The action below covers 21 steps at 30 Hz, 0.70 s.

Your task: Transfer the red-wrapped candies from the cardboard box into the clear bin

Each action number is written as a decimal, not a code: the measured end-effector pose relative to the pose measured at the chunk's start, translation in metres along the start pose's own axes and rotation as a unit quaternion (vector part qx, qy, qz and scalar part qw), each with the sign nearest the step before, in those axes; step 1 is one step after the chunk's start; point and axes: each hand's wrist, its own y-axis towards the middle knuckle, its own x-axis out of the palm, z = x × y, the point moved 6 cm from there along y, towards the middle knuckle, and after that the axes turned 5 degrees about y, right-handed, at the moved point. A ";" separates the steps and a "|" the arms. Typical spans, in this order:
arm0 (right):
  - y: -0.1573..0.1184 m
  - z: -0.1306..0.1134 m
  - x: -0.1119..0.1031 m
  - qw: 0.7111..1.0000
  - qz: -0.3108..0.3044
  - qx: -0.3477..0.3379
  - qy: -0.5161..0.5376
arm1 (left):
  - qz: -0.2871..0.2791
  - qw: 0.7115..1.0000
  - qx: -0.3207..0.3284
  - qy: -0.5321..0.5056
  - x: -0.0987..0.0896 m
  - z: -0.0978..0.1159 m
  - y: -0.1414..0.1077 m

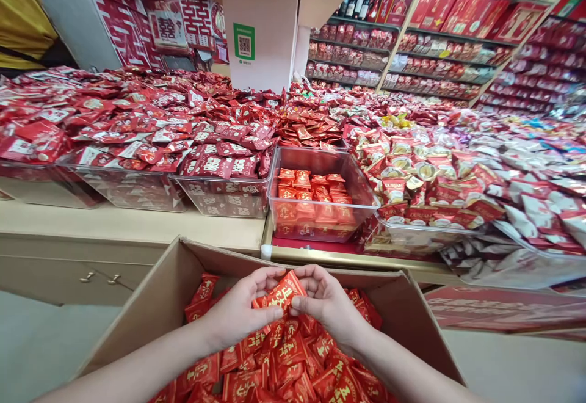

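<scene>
Both of my hands meet over an open cardboard box (151,305) and hold one red packet (282,292) with gold lettering. My left hand (249,308) grips its left side between thumb and fingers. On the right side, my right hand (323,299) pinches the same packet. Below them, loose red packets (288,354) of the same look fill the box. Just beyond the box, a clear plastic bin (320,214) holds similar red packets, stacked in rows below its rim.
Heaped bins of maroon packets (220,162) stand left of the clear bin, and durian packets (425,189) stand right. Behind rises a white panel with a green QR code sign (244,43). Stocked shelves (394,55) line the back. A counter edge (137,226) runs beyond the box.
</scene>
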 end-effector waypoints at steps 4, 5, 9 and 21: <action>0.001 0.005 -0.004 1.000 0.002 0.018 -0.003 | -0.009 0.999 -0.013 0.028 0.000 -0.003 0.001; 0.002 0.007 -0.005 1.000 0.006 0.024 -0.006 | -0.010 0.999 -0.012 0.036 -0.001 -0.004 0.001; 0.004 0.006 -0.009 0.999 0.021 0.022 -0.030 | -0.019 0.999 -0.015 0.044 -0.002 -0.004 0.000; 0.005 0.006 -0.008 0.999 0.015 0.012 -0.047 | -0.023 0.998 -0.029 0.042 -0.001 -0.005 -0.001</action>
